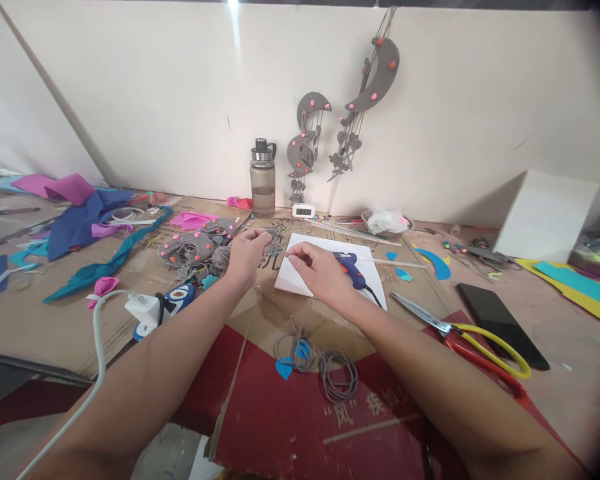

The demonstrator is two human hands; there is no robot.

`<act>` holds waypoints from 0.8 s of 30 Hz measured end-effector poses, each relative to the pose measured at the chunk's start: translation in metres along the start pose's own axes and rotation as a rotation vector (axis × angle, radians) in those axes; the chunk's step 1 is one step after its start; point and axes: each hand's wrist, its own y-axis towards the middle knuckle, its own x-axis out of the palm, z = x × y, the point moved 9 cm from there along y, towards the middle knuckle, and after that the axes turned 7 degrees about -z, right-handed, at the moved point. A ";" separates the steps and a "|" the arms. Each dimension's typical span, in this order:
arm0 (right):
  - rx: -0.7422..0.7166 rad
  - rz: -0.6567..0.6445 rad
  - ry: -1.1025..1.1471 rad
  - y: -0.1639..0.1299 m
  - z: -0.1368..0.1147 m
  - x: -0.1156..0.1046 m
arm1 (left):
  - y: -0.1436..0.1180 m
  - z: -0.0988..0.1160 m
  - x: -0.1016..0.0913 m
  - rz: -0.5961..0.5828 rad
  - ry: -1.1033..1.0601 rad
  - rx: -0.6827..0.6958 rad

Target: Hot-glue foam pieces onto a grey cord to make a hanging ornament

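My left hand is closed in a pinch beside a pile of grey felt pieces dotted with pink and orange. What its fingers hold is too small to make out. My right hand has its fingertips pressed together over the white board; what they pinch is also unclear. A blue glue gun lies on that board, just right of my right hand. Below my hands, a thin grey cord trails into loose loops around blue leaf-shaped pieces, next to a coiled grey cord.
Scissors and a black phone lie at the right. A water bottle and a small digital clock stand by the wall. Moon-shaped hangings hang there. Left are a power strip with a white cable and coloured scraps.
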 end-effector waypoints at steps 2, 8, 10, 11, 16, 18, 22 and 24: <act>-0.003 -0.042 0.017 -0.004 -0.013 0.003 | 0.004 0.003 -0.010 0.052 -0.052 0.019; -0.066 -0.144 0.090 -0.028 -0.071 -0.003 | 0.007 0.006 -0.033 0.183 -0.139 0.028; -0.081 -0.149 0.185 -0.037 -0.088 -0.015 | 0.006 0.006 -0.034 0.189 -0.140 0.015; -0.092 -0.147 0.223 -0.041 -0.096 -0.023 | 0.006 0.005 -0.033 0.183 -0.145 0.014; -0.321 -0.256 0.205 -0.061 -0.144 -0.042 | 0.005 0.000 -0.030 0.163 -0.177 -0.029; -0.450 -0.520 0.143 -0.072 -0.161 -0.022 | 0.006 -0.001 -0.028 0.150 -0.195 -0.038; -0.401 -0.604 -0.079 -0.060 -0.139 -0.009 | 0.006 0.002 -0.019 0.079 -0.246 0.010; -0.256 -0.389 -0.261 -0.038 -0.106 -0.028 | 0.005 0.002 -0.013 0.050 -0.271 0.011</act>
